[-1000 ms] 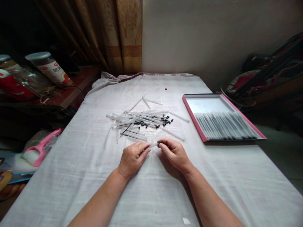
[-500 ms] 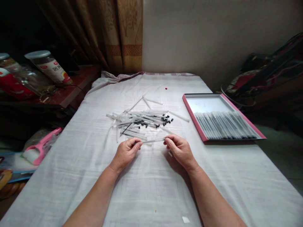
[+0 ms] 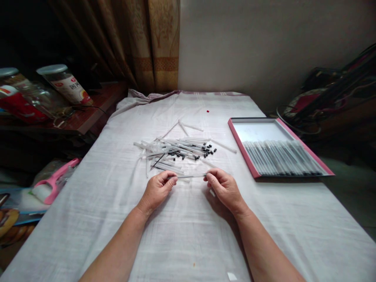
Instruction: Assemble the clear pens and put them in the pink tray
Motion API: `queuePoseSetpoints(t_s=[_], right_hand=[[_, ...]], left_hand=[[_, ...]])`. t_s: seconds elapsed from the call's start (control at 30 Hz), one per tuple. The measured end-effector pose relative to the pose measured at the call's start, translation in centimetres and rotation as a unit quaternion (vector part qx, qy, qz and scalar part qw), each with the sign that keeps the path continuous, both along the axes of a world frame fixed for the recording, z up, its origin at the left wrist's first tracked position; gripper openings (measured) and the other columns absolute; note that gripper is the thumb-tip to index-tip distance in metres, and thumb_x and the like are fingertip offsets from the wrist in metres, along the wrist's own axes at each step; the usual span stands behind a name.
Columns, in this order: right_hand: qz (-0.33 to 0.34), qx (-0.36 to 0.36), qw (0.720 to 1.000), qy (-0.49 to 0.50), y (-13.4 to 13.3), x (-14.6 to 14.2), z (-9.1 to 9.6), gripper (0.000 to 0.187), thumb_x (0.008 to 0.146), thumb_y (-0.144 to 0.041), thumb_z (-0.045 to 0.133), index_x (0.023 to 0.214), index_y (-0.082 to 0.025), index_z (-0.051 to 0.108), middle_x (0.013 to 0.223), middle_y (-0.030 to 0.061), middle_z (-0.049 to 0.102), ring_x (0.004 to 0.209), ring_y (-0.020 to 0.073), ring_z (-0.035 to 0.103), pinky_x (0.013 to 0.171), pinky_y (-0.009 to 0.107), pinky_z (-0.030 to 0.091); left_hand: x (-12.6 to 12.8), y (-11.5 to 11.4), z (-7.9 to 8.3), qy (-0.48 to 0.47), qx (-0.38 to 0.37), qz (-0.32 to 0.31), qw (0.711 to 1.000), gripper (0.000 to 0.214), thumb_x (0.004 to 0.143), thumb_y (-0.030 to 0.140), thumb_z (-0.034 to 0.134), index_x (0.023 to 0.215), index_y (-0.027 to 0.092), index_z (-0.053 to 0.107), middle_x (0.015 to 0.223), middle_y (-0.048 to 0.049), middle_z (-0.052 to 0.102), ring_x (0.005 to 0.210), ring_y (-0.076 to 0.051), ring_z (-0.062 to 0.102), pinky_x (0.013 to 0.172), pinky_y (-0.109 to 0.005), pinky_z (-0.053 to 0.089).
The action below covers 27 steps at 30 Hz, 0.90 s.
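Observation:
A thin clear pen barrel stretches level between my two hands, just above the cloth. My left hand pinches its left end between thumb and fingers. The right end is pinched by my right hand, whose fingertips cover that tip. Beyond the hands lies a loose pile of clear pen barrels, with dark refills among them. Small black end plugs are scattered at the pile's right side. To the right, a shallow pink-edged box holds a row of pens with black tips.
A white checked cloth covers the table. A red bit lies near the back, a white scrap at the front. Left of the table are pink scissors and, on a wooden shelf, a lidded jar.
Both hands keep hold of the pen barrel and have hardly moved. The whole view has shifted slightly, so everything sits a little further right and lower.

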State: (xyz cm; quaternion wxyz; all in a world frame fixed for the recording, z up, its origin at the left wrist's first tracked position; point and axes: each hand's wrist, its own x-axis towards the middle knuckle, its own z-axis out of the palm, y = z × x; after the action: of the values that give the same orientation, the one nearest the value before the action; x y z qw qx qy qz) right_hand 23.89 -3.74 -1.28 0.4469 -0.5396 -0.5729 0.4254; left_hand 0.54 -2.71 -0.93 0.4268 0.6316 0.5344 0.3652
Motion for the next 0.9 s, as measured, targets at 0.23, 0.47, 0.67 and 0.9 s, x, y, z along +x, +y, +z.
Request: queuePoseSetpoints(t_s=[0.23,0.47,0.67,0.9], right_hand=[[-0.001,0.003,1.0,0.027,-0.02,-0.04,-0.12,0.022,0.084,-0.04,0.058,0.093,-0.02,0.061,0.079,0.0037,0.066,0.06,0.0142,0.059,0.057,0.027,0.049],[0.011,-0.01,1.0,0.018,-0.07,0.11,-0.17,0.025,0.086,-0.042,0.056,0.094,-0.019,0.062,0.076,0.0035,0.067,0.056,0.0138,0.059,0.054,0.026,0.048],[0.002,0.011,1.0,-0.01,-0.02,0.07,-0.58,0.024,0.087,-0.041,0.055,0.087,-0.018,0.063,0.073,0.0038,0.066,0.057,0.0132,0.057,0.054,0.025,0.047],[0.01,0.017,1.0,-0.018,0.08,0.28,-0.65,0.025,0.086,-0.04,0.055,0.092,-0.017,0.064,0.076,0.0045,0.067,0.059,0.0137,0.058,0.056,0.025,0.048]], left_hand=[[0.04,-0.03,-0.02,0.003,0.0,0.0,1.0,0.023,0.083,0.037,0.058,0.087,0.016,0.067,0.068,-0.0004,0.064,0.06,-0.012,0.057,0.054,-0.02,0.043],[0.01,-0.05,0.07,0.007,-0.009,0.001,1.0,0.024,0.083,0.037,0.057,0.088,0.016,0.067,0.068,-0.0002,0.063,0.06,-0.012,0.056,0.054,-0.02,0.043],[-0.04,-0.04,-0.05,0.006,-0.01,-0.007,1.0,0.023,0.083,0.037,0.057,0.086,0.016,0.066,0.069,0.0,0.062,0.061,-0.012,0.055,0.056,-0.02,0.042],[-0.06,0.01,-0.04,0.005,-0.01,-0.009,1.0,0.022,0.083,0.037,0.057,0.086,0.017,0.067,0.068,0.0,0.062,0.063,-0.013,0.056,0.06,-0.022,0.044]])
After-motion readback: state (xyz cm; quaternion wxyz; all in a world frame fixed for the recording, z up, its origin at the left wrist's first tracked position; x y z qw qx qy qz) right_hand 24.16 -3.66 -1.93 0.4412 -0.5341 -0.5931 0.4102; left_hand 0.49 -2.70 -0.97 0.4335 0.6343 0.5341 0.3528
